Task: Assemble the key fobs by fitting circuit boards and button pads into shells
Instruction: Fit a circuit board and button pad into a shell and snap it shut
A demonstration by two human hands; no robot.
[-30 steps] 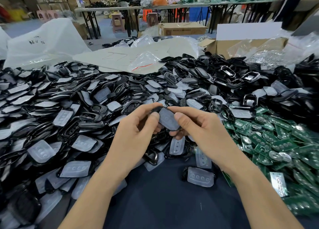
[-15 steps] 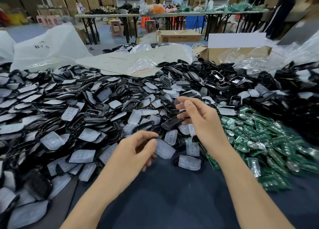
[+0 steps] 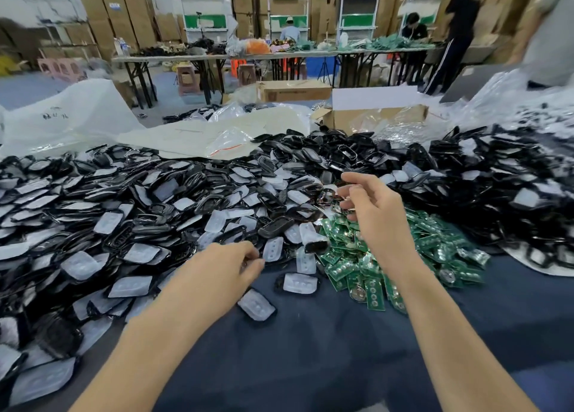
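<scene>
My left hand [image 3: 223,267] hovers low at the front edge of the heap, thumb and forefinger pinching the lower end of a clear button pad [image 3: 273,247]. My right hand [image 3: 374,214] is raised over the spot where the shells meet the boards; its fingers are loosely curled and hold nothing. A closed black shell [image 3: 275,227] lies on the heap between my hands. Black shells and clear pads [image 3: 124,200] are heaped across the left and middle. Green circuit boards [image 3: 435,245] are piled under and to the right of my right wrist.
Dark blue cloth [image 3: 310,365] covers the table in front of me, with two loose pads in shells [image 3: 257,304] on it. More black shells [image 3: 512,188] pile up at the right. Plastic bags [image 3: 62,123] and an open cardboard box [image 3: 372,118] lie behind. People work at far tables.
My hands have moved apart. The right hand let go of the black shell and rose further back and right. The left hand stayed low with the pad. The view tilted up.
</scene>
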